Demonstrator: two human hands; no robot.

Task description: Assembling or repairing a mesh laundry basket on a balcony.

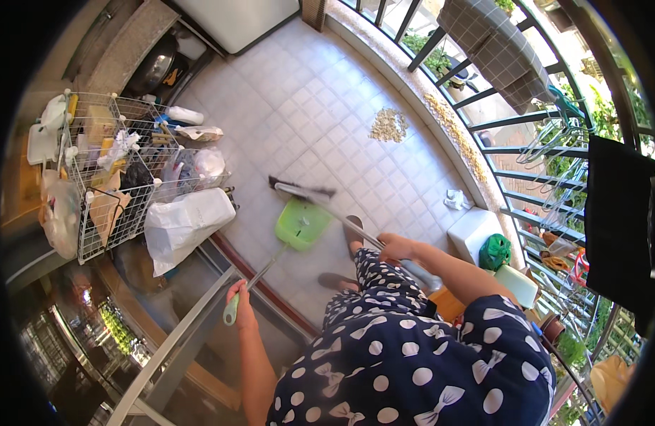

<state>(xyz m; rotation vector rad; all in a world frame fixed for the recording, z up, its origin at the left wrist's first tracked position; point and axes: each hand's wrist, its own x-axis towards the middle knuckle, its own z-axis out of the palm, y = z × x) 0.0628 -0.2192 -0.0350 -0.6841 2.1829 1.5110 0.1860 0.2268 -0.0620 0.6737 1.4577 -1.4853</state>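
Note:
My left hand (238, 298) is closed round the handle of a green dustpan (299, 224), whose pan rests on the tiled floor in front of my feet. In my right hand (393, 248) is the grey shaft of a broom (352, 227); the shaft slants from beside my hip to the far left. The broom's dark bristles (274, 183) lie at the far edge of the dustpan and look slightly blurred. A small grey speck shows inside the pan, too small to name.
A white wire rack (118, 245) crammed with bags and packages stands left, a white sack (185, 224) before it. Yellowish pieces (389, 126) lie on the floor, more along the ledge (455, 135). Crumpled tissue (456, 199) lies near a white box (469, 231). Railings curve along the right.

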